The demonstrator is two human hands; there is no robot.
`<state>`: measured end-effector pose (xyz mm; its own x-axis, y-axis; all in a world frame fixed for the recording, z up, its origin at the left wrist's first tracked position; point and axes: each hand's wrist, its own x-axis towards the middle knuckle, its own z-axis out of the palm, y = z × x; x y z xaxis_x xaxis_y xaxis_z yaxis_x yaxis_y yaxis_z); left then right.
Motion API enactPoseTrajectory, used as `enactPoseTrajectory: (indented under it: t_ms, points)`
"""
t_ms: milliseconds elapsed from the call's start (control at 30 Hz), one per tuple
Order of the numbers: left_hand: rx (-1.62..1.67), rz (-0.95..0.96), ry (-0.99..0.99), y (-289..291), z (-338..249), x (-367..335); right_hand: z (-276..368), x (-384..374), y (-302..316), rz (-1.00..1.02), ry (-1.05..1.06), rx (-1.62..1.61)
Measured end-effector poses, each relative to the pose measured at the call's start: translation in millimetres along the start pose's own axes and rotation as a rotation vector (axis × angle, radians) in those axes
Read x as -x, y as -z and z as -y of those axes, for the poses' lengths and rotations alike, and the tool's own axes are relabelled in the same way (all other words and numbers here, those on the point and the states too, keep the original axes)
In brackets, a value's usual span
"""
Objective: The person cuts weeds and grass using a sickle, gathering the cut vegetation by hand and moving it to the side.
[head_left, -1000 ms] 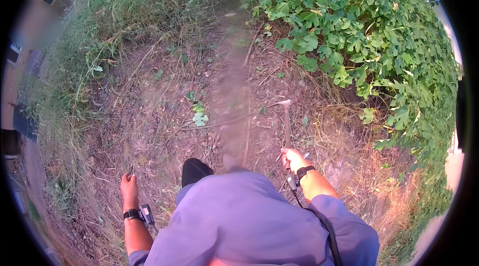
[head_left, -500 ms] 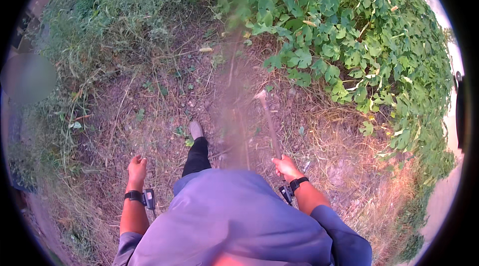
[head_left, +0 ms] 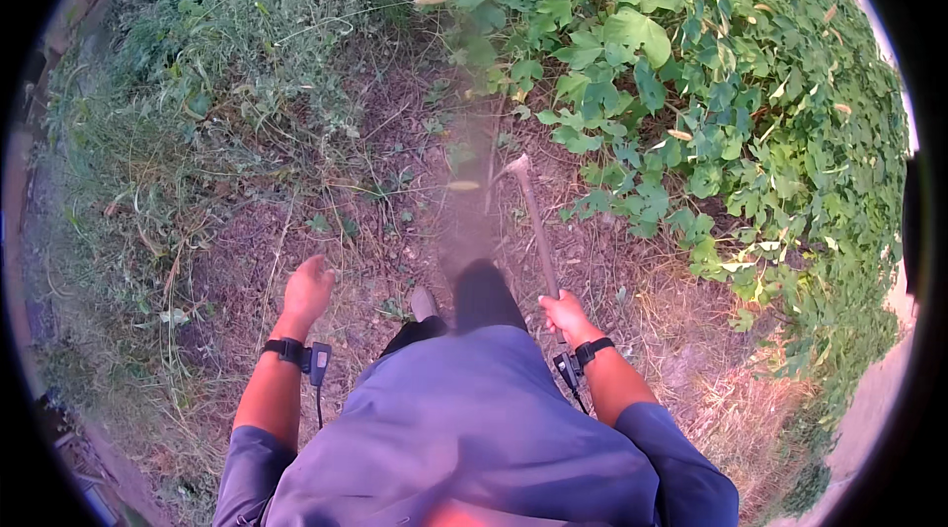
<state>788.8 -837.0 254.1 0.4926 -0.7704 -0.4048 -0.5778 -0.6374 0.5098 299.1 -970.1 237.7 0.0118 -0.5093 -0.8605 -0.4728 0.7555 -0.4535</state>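
The right hand [head_left: 565, 315] is wrapped round a wooden-handled tool [head_left: 539, 241], held over the bare ground [head_left: 607, 265] near its vine-side edge. The left hand [head_left: 311, 290] hangs apart; I can't tell how wide.

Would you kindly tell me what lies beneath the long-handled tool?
Beneath the long-handled tool, brownish, litter-strewn ground shows along both sides. Whatever lies directly behind it is covered. The right grip hides one stretch of the tool.

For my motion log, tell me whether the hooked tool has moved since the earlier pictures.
Yes: the hooked tool has moved forward; its head, earlier short of the left edge of the leafy vines, is now alongside it.
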Motion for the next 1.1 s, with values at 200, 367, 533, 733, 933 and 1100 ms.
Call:
enactPoseTrajectory:
  t_ms: [200,367,533,733,933,1100]
  points:
    - [-0.134,0.008,-0.195,17,-125,-107,114,-90,-12,0.101,0.051,-0.029]
    - [-0.174,0.030,-0.240,26,-196,-217,219,-186,-18,0.172,0.034,-0.040]
    - [-0.294,0.018,-0.318,17,-246,-328,310,-256,-24,0.230,0.009,0.029]
    - [-0.541,0.048,-0.463,-5,-295,-455,361,-313,-38,0.249,-0.081,0.011]
    - [-0.804,0.012,-0.467,-8,-308,-596,388,-347,-64,0.305,-0.149,-0.049]
    - [-1.015,-0.046,-0.518,13,-291,-705,388,-377,-91,0.324,-0.173,-0.098]
